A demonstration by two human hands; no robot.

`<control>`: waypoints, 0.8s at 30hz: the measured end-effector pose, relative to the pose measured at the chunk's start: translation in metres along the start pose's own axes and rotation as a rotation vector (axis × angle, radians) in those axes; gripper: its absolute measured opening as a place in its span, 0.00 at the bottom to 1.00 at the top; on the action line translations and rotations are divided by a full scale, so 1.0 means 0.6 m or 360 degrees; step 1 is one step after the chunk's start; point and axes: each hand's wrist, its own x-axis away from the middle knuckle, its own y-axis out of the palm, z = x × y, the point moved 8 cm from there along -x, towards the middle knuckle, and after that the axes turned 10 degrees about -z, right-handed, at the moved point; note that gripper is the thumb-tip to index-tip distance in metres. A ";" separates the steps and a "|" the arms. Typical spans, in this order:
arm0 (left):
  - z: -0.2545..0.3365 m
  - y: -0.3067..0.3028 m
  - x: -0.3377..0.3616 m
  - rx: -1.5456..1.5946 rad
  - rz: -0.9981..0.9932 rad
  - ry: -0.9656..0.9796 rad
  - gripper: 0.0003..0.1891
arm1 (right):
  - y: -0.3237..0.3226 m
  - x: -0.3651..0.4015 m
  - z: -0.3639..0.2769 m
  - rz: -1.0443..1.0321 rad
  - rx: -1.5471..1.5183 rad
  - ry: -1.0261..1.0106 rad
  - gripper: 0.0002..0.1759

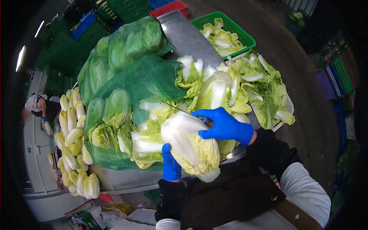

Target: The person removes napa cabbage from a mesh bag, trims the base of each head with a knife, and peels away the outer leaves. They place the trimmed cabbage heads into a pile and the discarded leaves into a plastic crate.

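Note:
A pale Chinese cabbage (191,142) is held up in front of me, its white base toward the far side. My left hand (171,164), in a blue glove, supports it from the left; the fingers behind it are hidden. In my blue-gloved right hand (224,125) is a knife (180,109), its thin blade pointing left across the base end of the cabbage. Loose trimmed leaves (216,90) lie just beyond. Beside them a green mesh bag (142,82) lies partly over more cabbages (105,134).
A second full mesh bag (122,50) lies behind on the metal table (188,34). Leaves fill a green crate (245,36) and a heap (268,92) at right. Peeled cabbages (73,142) are piled at left, near another person (38,105). A red crate (170,7) stands behind.

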 end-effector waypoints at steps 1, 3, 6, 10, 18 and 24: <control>-0.003 -0.004 0.001 -0.0001 0.0004 -0.0001 0.46 | -0.012 -0.004 0.009 -0.0014 -0.0010 0.0028 0.31; -0.031 0.007 0.000 0.0233 -0.0248 -0.0172 0.47 | -0.035 -0.024 0.037 -0.0146 -0.0318 -0.0165 0.30; -0.061 0.069 0.003 0.0412 -0.0479 -0.0226 0.47 | -0.058 -0.035 0.073 -0.0311 -0.0251 -0.0282 0.28; -0.039 0.112 0.004 0.0708 -0.0874 -0.0004 0.49 | -0.055 -0.028 0.227 -0.0012 -0.0463 0.0351 0.29; 0.111 0.026 0.022 0.0163 -0.0490 0.0752 0.55 | 0.046 0.044 -0.022 -0.0199 -0.0659 -0.0081 0.52; 0.151 -0.008 0.013 -0.0286 0.0054 0.0929 0.49 | 0.110 0.008 -0.024 -0.0028 -0.0858 -0.0423 0.45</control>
